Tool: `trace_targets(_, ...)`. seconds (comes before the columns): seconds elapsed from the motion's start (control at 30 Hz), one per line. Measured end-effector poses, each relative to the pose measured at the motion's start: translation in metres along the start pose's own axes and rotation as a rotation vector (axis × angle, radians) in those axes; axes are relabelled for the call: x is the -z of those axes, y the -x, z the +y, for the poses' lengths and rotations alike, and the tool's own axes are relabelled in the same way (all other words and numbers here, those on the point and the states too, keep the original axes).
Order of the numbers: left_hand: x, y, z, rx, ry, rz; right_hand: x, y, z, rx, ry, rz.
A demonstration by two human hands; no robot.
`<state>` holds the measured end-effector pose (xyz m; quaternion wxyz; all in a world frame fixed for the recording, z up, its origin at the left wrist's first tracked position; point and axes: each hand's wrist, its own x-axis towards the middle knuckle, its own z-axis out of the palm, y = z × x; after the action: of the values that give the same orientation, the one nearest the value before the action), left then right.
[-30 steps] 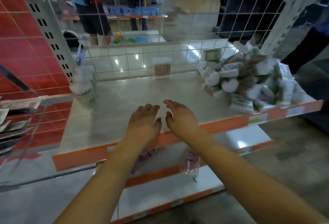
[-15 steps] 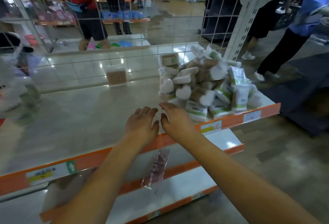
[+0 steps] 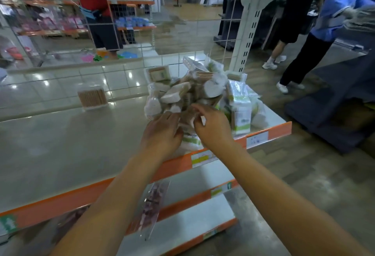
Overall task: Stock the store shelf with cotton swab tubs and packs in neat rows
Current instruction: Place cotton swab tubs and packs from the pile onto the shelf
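Both hands have moved from the grey shelf (image 3: 60, 144) edge into the jumbled heap of white-and-green cotton swab packs (image 3: 203, 95): left hand (image 3: 162, 131) spread, right hand (image 3: 213, 127) pinching a pack. Sorting begins.

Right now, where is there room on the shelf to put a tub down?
Bare shelf runs from the lone swab tub forward to the orange edge strip. The right end is crowded: a pile of packs, both hands there.

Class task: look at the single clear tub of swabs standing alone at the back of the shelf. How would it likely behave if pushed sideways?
The clear tub probably slides rather than rolls: it looks boxy and flat-bottomed. The shelf looks glossy, so little grip. Being upright, it might tip if pushed high.
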<state>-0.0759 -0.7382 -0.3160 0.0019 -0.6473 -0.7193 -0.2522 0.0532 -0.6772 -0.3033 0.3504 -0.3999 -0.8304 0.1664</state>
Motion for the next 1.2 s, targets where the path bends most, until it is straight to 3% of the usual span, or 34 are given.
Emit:
trace_targets(0.2,-0.006,-0.039,0.031,-0.071,0.01,0.001,0.035,-0.033,0.046,-0.107,0.039,0.166)
trace_targets(0.33,-0.013,-0.063,0.048,-0.11,0.005,-0.009,0.052,-0.051,0.076,-0.302,-0.085,0.229)
trace_targets(0.4,-0.017,-0.071,0.054,-0.119,-0.003,-0.025,0.057,-0.057,0.09,-0.392,-0.069,0.169)
trace_targets(0.57,-0.028,-0.074,0.056,-0.115,0.016,-0.047,0.063,-0.062,0.1,-0.648,-0.29,0.035)
trace_targets(0.7,-0.035,-0.075,0.055,-0.118,0.022,-0.056,0.06,-0.066,0.105,-0.659,-0.331,-0.005)
trace_targets(0.9,-0.039,-0.074,0.052,-0.09,0.027,-0.075,0.062,-0.062,0.107,-0.662,-0.273,0.082)
trace_targets(1.2,-0.035,-0.066,0.047,-0.065,0.035,-0.094,0.067,-0.055,0.094,-0.585,-0.447,0.234)
